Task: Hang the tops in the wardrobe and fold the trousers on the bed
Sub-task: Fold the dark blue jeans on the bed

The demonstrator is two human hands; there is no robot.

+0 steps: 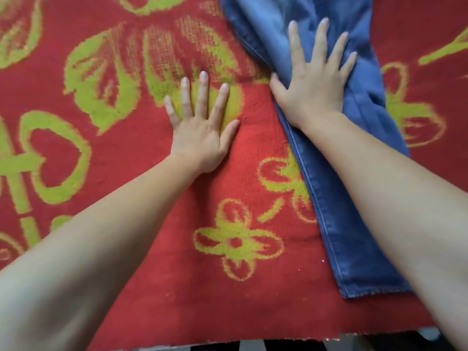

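A red blanket [141,249] with green flowers covers the bed. The left hand [200,133] lies flat, fingers spread, on it; the right hand [314,82] presses flat, holding nothing, on blue jeans [349,244] near the right edge.

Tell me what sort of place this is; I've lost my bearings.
Probably a bedroom, seen from over a bed. A red blanket with yellow-green flowers covers the surface, its edge nearest the camera. On it lie blue jeans under the right hand; the left hand rests flat on the blanket.

Blue jeans [336,203] flat on bed, lengthwise
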